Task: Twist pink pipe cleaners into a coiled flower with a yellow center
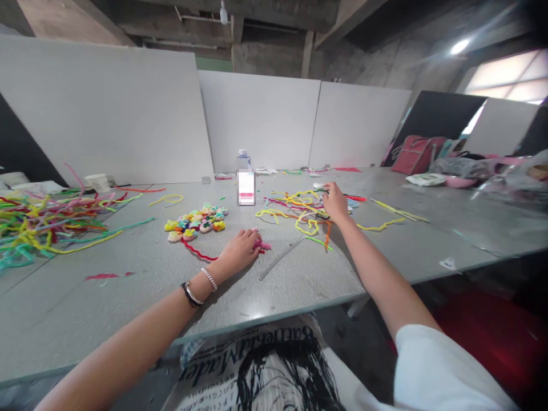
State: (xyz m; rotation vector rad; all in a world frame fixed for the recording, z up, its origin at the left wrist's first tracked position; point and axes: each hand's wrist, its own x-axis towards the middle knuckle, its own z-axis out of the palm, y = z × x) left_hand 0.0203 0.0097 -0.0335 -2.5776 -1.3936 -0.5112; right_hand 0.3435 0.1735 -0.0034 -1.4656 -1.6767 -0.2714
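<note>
Grey table, fuzzy pipe cleaners, R hand

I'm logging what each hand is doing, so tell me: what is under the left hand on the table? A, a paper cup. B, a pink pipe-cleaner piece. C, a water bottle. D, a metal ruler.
B: the left hand rests on a pink pipe-cleaner piece, while the metal ruler lies apart beside it.
</note>
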